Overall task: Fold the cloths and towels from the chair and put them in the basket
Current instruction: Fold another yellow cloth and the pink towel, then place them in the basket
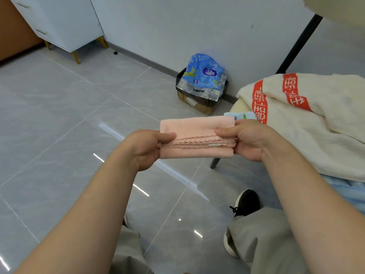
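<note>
Head view: the left hand (147, 147) and right hand (247, 139) each pinch one end of the small folded pink terry cloth (195, 136), held in mid-air over the grey tiled floor (59, 115). The cream towel with orange stripes (316, 119) lies on the chair nearby, no basket in sight. Layers look loose-ish, so if either pinch slackens the fold could probably spring open or drop.

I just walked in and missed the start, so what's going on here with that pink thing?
A person holds a folded pink cloth in the air above the tiled floor. The left hand pinches one end and the right hand pinches the other. On the chair to the right lies a cream towel with red bands, not yet folded, with a light blue cloth peeking out beside it.
</note>
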The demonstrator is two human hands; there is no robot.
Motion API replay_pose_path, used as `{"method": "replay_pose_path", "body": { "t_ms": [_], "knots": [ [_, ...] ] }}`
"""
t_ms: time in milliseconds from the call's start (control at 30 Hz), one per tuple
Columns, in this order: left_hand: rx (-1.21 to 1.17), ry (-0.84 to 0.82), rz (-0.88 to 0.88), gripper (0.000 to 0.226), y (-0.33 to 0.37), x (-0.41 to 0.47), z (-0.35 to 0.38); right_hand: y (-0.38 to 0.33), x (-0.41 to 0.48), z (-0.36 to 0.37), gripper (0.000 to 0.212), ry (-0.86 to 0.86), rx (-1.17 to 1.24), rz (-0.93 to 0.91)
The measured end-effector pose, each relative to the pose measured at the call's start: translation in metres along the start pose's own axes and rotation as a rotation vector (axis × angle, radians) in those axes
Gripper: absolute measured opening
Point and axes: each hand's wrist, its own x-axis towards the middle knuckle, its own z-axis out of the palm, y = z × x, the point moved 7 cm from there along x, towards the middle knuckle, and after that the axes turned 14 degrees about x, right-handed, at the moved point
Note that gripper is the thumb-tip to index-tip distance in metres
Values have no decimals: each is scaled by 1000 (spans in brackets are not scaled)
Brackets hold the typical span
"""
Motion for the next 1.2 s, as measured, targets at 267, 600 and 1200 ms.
{"method": "replay_pose_path", "body": {
  "t_ms": [267,600,1200],
  "knots": [
    [-5,119,129,15,10,1,0,-14,0,10,17,10,-139,-304],
    [93,274,422,10,31,-11,-1,-34,-15,18,24,141,-308,-716],
    [473,339,329,18,28,-10,-26,-29,-7,0,18,40,-566,-536]
  ]
}}
